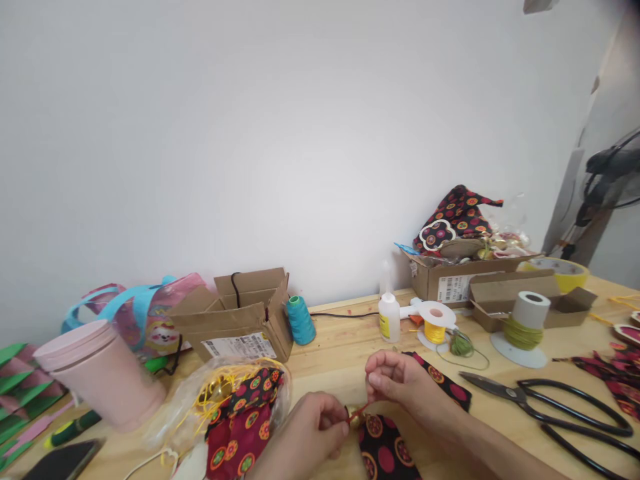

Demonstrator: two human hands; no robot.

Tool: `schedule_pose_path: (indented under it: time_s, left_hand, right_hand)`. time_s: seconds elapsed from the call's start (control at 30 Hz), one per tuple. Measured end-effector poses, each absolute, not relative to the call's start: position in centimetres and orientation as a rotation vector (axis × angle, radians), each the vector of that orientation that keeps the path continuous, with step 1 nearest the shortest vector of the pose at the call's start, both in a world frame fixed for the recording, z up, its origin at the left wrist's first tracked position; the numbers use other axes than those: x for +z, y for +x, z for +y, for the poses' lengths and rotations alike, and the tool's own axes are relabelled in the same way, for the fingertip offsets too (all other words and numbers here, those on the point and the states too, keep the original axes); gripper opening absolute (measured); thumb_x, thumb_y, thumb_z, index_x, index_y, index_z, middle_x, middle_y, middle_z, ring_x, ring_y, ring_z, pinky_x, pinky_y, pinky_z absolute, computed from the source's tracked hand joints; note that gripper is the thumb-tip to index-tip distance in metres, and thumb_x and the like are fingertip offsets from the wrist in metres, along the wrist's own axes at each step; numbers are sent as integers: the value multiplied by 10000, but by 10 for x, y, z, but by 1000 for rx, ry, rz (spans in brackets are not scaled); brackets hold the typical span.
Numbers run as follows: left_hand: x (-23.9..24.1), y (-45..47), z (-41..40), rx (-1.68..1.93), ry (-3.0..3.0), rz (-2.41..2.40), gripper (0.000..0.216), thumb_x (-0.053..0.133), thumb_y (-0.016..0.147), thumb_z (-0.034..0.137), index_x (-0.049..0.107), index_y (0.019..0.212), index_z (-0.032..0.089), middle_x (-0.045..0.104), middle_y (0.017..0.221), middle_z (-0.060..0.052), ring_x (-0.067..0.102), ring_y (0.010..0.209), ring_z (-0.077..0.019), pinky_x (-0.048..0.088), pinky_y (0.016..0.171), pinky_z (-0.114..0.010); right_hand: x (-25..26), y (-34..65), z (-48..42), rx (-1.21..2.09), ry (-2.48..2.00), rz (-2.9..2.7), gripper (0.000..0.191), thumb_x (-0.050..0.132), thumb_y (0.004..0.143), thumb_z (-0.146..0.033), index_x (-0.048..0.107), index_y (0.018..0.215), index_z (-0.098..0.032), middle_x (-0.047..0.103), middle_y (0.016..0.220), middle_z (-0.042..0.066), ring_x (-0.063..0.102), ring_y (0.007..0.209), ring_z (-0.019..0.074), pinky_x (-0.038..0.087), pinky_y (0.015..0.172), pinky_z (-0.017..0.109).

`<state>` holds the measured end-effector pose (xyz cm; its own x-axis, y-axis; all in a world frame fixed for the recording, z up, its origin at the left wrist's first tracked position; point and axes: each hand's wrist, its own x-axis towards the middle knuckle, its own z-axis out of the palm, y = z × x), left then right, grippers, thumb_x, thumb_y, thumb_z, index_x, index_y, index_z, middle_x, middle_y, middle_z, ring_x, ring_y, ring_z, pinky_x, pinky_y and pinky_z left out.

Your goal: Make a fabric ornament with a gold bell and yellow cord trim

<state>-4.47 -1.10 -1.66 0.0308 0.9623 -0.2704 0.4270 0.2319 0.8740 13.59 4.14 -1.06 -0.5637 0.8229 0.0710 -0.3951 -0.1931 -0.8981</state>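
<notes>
My left hand (pixel 317 427) is closed in a pinch, low in the middle of the head view. My right hand (pixel 400 387) is also closed, with its fingers curled together. A thin red cord (pixel 369 405) runs between the fingertips of both hands. Right beside them is a gold bell (pixel 355 417), partly covered by my left fingers. A black fabric strip with red and orange circles (pixel 387 450) lies just below the bell. More of such patterned fabric (pixel 450 387) shows behind my right hand.
Large black-handled scissors (pixel 525 393) lie to the right. At the left are a clear bag with yellow cords (pixel 200 393) and a pink tumbler (pixel 103 373). Cardboard boxes (pixel 250 310), a teal thread cone (pixel 301 321), a glue bottle (pixel 389 319) and a yellow thread spool (pixel 434 332) stand behind.
</notes>
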Motion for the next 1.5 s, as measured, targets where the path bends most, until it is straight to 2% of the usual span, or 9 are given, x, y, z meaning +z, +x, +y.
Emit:
schedule_pose_path:
  time_s: [0.3,0.57,0.73,0.83,0.93,1.03,1.13,1.27,1.5]
  left_hand:
    - [-9,-46,-8,695,1226,1378,239,625,575,320,547,663,113,520,502,44,478,459,-89,401,464,-236]
    - [-10,-57,-10,762,1150,1317,401,696,528,397,613,768,86,576,536,17,511,479,-87,421,489,-233]
    - [-6,-59,-14,842,986,1146,334,712,559,345,659,754,80,658,647,-57,560,547,-89,410,528,-196]
    - [-8,-60,-15,923,892,1065,319,720,559,322,651,747,73,674,665,-90,599,579,-139,431,576,-249]
    - [-15,-60,-13,977,932,1123,339,731,522,355,643,704,83,674,661,-86,601,570,-161,433,574,-280]
    - [-18,-59,-11,993,1026,1214,297,750,486,323,638,620,82,663,578,-57,571,515,-129,406,529,-239]
    - [-15,-55,-12,1013,1129,1242,205,733,522,244,630,614,93,667,569,-44,575,536,-127,404,529,-219]
    - [-12,-53,-15,1040,1417,1317,85,618,644,205,615,668,123,678,683,-58,609,666,-170,454,638,-260]
    - [-16,-56,-15,1008,1553,1413,94,538,679,170,609,735,144,664,763,-61,615,734,-190,472,661,-259]
  right_hand:
    - [-7,133,38,1859,-550,-1350,230,703,602,-300,564,690,-140,613,575,-17,570,548,84,427,576,232]
    - [21,127,37,1948,-569,-1466,236,707,594,-292,578,702,-126,645,613,12,588,572,93,427,610,243]
    - [23,114,22,2064,-524,-1449,265,710,583,-309,583,711,-116,635,594,12,581,552,89,419,586,228]
    - [13,107,13,2091,-525,-1409,261,717,572,-307,585,683,-111,620,548,1,558,507,70,409,558,208]
    - [5,105,8,2096,-520,-1359,281,734,545,-314,583,668,-111,618,543,4,562,501,77,417,558,217]
    - [3,105,9,2088,-495,-1353,290,728,555,-328,578,682,-115,628,572,12,570,516,83,413,557,214]
    - [2,103,16,2019,-530,-1410,304,700,586,-355,571,725,-118,644,616,23,574,529,86,390,517,196]
    - [-7,93,30,1833,-696,-1354,389,731,504,-364,554,771,-144,623,540,-22,558,473,104,413,505,241]
    - [-4,80,41,1705,-778,-1247,374,738,457,-364,582,718,-145,649,561,-7,546,443,106,419,495,251]
